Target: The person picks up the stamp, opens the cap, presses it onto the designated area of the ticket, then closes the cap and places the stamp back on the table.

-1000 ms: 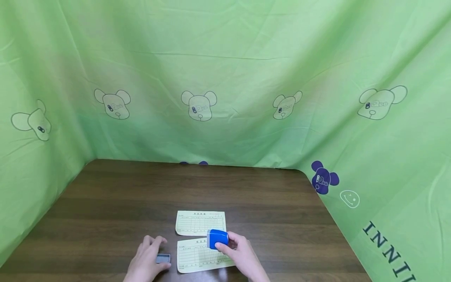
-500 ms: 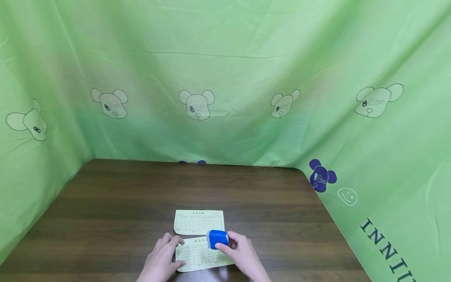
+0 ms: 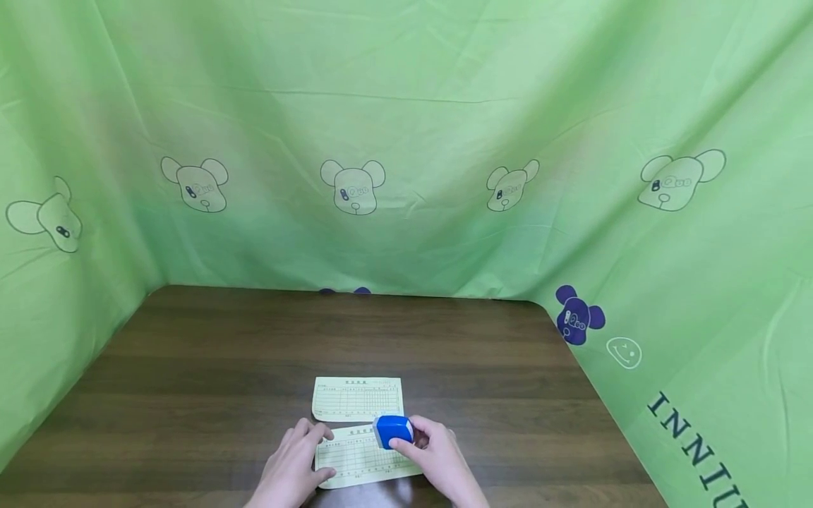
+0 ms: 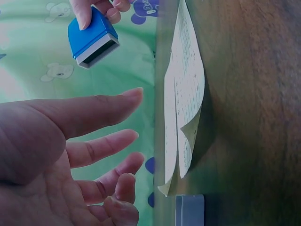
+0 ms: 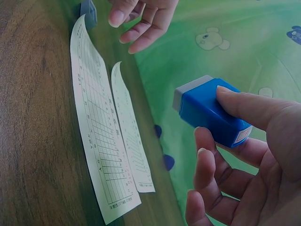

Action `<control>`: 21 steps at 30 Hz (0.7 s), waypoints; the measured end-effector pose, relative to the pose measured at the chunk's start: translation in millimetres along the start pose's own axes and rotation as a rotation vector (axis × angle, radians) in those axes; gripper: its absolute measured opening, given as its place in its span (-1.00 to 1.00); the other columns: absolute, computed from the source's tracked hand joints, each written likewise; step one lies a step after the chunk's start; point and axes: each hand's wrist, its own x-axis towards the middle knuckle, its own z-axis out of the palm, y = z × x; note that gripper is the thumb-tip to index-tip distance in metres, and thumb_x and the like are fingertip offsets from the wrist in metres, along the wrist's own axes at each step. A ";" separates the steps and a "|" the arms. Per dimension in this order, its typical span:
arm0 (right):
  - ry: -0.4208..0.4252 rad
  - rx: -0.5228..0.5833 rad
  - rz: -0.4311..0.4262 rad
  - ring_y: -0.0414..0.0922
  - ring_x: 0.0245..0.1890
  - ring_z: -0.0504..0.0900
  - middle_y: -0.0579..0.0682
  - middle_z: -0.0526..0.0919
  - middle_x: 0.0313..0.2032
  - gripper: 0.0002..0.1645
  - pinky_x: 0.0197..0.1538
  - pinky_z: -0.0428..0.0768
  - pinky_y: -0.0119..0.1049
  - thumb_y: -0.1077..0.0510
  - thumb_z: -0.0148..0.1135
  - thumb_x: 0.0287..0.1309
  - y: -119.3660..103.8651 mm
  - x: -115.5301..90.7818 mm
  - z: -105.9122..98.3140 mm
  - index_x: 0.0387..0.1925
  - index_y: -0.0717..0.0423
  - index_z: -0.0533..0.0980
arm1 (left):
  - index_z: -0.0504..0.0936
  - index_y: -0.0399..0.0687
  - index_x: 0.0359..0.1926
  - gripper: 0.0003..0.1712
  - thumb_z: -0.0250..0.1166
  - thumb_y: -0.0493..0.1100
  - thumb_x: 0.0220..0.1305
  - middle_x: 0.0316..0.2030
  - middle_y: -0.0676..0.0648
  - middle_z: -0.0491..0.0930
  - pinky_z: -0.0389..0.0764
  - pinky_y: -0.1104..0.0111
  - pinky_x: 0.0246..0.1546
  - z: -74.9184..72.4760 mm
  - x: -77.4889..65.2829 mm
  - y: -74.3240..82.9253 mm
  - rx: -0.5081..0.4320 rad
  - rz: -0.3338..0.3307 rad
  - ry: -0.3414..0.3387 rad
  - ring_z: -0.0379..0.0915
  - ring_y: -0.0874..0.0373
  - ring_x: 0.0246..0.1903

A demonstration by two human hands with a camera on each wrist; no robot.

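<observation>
My right hand (image 3: 438, 458) pinches a blue self-inking stamp (image 3: 394, 432) between thumb and fingers. The stamp is tilted, and in the left wrist view its grey-rimmed dark face shows uncovered. Below it lies the nearer printed receipt form (image 3: 349, 462), its left corners curling up. My left hand (image 3: 288, 466) hovers over that form's left end, fingers spread and holding nothing. The stamp's grey cap (image 4: 190, 211) lies on the table beyond the forms' left end; in the head view my left hand hides it.
A second receipt form (image 3: 358, 396) lies just behind the first, with a curled left corner. Both are on a dark wooden table (image 3: 209, 360). Green curtains (image 3: 419, 141) with bear prints enclose the back and sides.
My left hand has moved right, from around the grey cap to over the nearer form's left edge, leaving the cap behind on the table. The right hand keeps the stamp almost in place.
</observation>
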 end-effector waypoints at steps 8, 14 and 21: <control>0.003 -0.007 0.004 -0.42 -0.60 0.33 -0.16 0.48 -0.61 -0.71 -0.52 0.32 -0.51 0.00 0.42 0.02 0.9 -0.9 0.2 -0.35 0.12 0.60 | 0.55 0.02 -0.17 -0.51 0.57 -0.18 -0.17 -0.27 0.07 0.39 0.35 0.35 -0.48 0.8 -0.2 0.2 0.009 0.006 0.003 0.27 0.16 -0.29; 0.003 -0.006 0.002 -0.43 -0.59 0.35 -0.14 0.52 -0.58 -0.70 -0.50 0.35 -0.51 0.02 0.43 0.01 2.2 -1.6 0.4 -0.31 0.14 0.61 | 0.56 0.01 -0.17 -0.52 0.56 -0.17 -0.17 -0.27 0.07 0.39 0.37 0.32 -0.47 2.3 1.2 1.1 0.007 0.011 -0.010 0.28 0.14 -0.28; 0.011 -0.022 -0.002 -0.44 -0.59 0.36 -0.14 0.54 -0.57 -0.71 -0.49 0.38 -0.51 0.06 0.46 -0.02 4.6 -2.1 0.8 -0.30 0.15 0.61 | 0.55 0.02 -0.19 -0.52 0.57 -0.16 -0.17 -0.27 0.07 0.39 0.39 0.25 -0.49 5.1 2.0 0.7 0.003 0.009 -0.016 0.31 0.11 -0.27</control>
